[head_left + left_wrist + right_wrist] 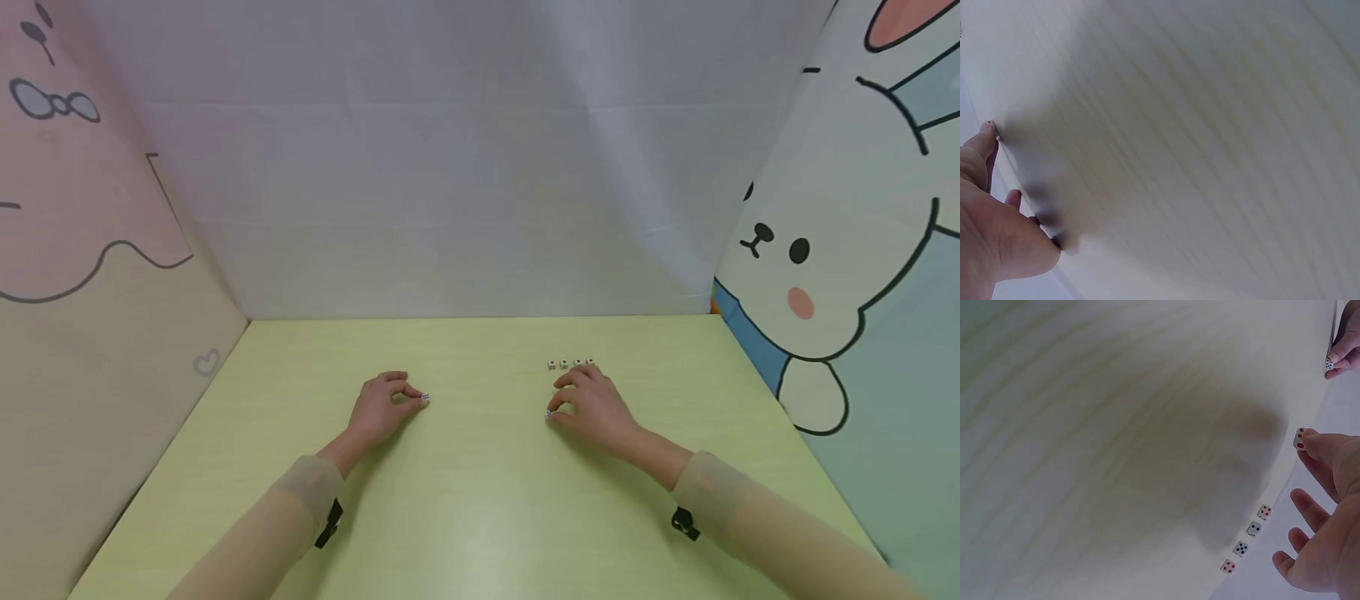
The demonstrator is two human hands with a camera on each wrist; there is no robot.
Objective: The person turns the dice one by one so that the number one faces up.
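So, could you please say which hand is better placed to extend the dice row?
Probably the right hand, pinching a die near the row of four dice; the left hand pinches another die, but farther away.

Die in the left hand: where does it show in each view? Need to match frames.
Head: die just left of centre, below mid-height.
Left wrist: die near the left edge, slightly above mid-height, mostly hidden.
Right wrist: die upper right, near the right edge.
Shared landmark: the left hand, pinching it.
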